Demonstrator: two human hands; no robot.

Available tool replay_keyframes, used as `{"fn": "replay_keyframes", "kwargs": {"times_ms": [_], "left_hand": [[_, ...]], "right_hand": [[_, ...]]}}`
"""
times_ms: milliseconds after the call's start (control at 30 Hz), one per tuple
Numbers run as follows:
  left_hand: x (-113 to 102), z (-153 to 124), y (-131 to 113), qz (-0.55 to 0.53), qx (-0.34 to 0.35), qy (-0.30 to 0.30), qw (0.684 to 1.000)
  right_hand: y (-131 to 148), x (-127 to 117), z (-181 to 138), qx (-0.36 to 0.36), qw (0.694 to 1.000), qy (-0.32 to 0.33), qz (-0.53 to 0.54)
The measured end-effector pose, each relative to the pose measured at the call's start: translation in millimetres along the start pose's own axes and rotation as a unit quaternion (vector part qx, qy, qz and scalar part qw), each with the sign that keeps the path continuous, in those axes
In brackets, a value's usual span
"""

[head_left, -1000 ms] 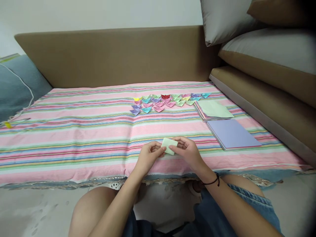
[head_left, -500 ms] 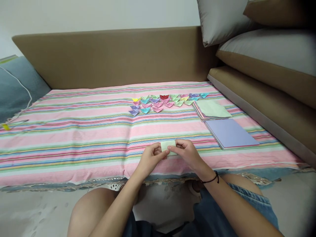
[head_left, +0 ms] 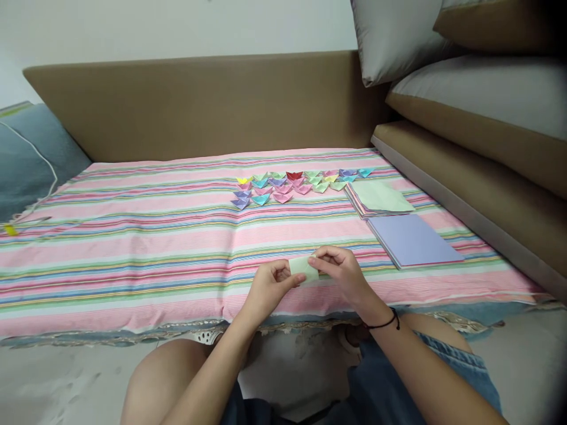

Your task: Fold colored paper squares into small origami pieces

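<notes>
Over striped cloth point(head_left: 177, 248), pale green paper point(head_left: 302, 267) is pinched by the fingers of left hand point(head_left: 267, 287) and right hand point(head_left: 346, 273)

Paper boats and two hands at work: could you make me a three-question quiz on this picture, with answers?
1. What colour is the small paper held by the left hand and right hand?
2. True or false: the dark wristband is on the right wrist.
3. Which lies nearer the hands: (A) the purple-topped stack or (B) the green-topped stack?

Key: 1. Pale green. 2. True. 3. A.
</notes>
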State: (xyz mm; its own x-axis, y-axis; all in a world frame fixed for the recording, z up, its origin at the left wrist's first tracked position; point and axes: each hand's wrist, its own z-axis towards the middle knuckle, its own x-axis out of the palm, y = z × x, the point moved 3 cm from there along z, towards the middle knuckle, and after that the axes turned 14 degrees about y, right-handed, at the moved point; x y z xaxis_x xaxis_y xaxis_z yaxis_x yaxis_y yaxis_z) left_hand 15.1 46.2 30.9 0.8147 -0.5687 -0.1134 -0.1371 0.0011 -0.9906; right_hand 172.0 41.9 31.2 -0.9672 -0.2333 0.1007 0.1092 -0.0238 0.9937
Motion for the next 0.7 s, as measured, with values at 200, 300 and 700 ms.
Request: {"fn": "replay_keyframes", "kwargs": {"times_ms": [200, 300, 700], "left_hand": [[5, 0, -5, -0.036, 0.004, 0.040, 0.999], [6, -1, -7, -0.016, -0.007, 0.042, 0.999], [3, -1, 2, -0.061, 0.010, -0.042, 0.997]], "right_hand": [[2, -3, -1, -0.008, 1.000, -0.015, 0.008], [2, -3, -1, -0.008, 1.000, -0.013, 0.022], [-5, 14, 0, 0.013, 0.998, 0.062, 0.010]]}}
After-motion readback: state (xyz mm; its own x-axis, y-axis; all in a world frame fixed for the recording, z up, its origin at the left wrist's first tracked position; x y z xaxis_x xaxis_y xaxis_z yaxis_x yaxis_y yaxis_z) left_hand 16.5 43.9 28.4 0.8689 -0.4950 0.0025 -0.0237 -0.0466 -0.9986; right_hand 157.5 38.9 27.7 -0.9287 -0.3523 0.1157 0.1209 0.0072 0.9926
